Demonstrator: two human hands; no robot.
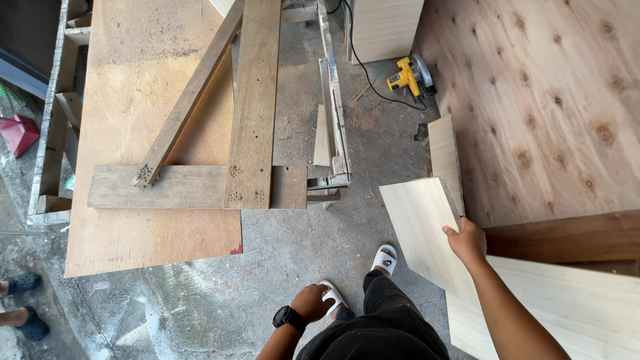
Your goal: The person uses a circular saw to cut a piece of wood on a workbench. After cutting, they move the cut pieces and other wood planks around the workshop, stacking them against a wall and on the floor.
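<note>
Two hands show, and only your right hand (467, 241) is doing work: its fingers are curled over the upper right corner of the pale board (423, 227), gripping it by the edge so the piece tilts up off whatever is beneath it. That corner grip suits a thin, flat panel, which judging by its look would be awkward to lift from the middle. Your left hand (312, 301) hangs by your thigh, loosely closed into a soft fist and holding nothing; a black watch (288, 317) sits on its wrist.

Take the pale board as your landmark. Below and to its right lies a larger pale sheet (573, 307), partly under it. Just beyond its far edge a narrow offcut (443, 152) stands against the knotty plywood sheet (540, 100), which fills the space to the right. Well beyond it, a yellow circular saw (408, 77) rests on the dusty concrete floor (280, 253) with its black cord trailing away. To the board's left, across bare floor, a brown plywood sheet (133, 227) carries weathered planks (253, 100) laid across one another. Near its lower left corner are your white sandals (385, 259). Far left, another person's dark clogs (23, 283) just enter view.
</note>
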